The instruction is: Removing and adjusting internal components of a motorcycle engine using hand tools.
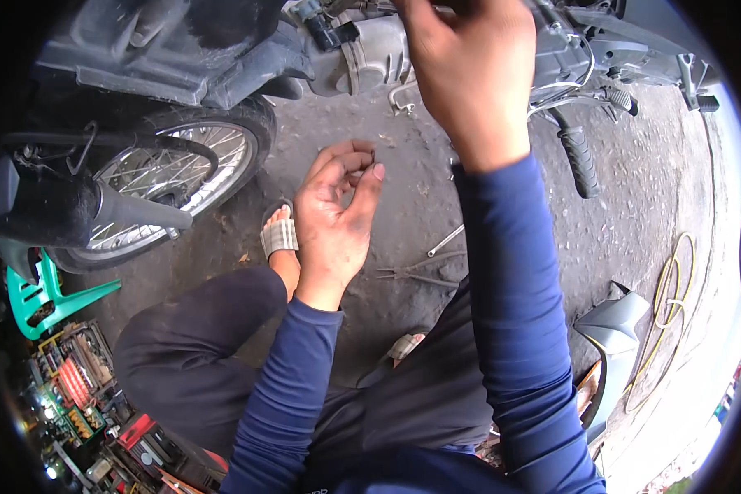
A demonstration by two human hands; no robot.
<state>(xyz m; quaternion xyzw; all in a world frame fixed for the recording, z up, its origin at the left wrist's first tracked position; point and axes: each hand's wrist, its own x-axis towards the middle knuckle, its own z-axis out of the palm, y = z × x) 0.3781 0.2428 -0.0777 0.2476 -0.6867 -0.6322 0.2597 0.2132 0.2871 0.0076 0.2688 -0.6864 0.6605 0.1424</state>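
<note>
My left hand is raised over the ground with fingers curled toward the thumb; whether a small item sits in them I cannot make out. My right hand reaches up to the motorbike's grey engine casing, its fingers cut off by the top edge. Below my hands lie a wrench and long-handled pliers on the dark ground. A spoked wheel is at the left, and a foot pedal with a ribbed rubber sleeve is at the right of the engine.
A green plastic stool and a cluttered pile of tools are at the lower left. A grey body panel and a coiled yellow hose lie at the right. My sandalled feet are beneath me.
</note>
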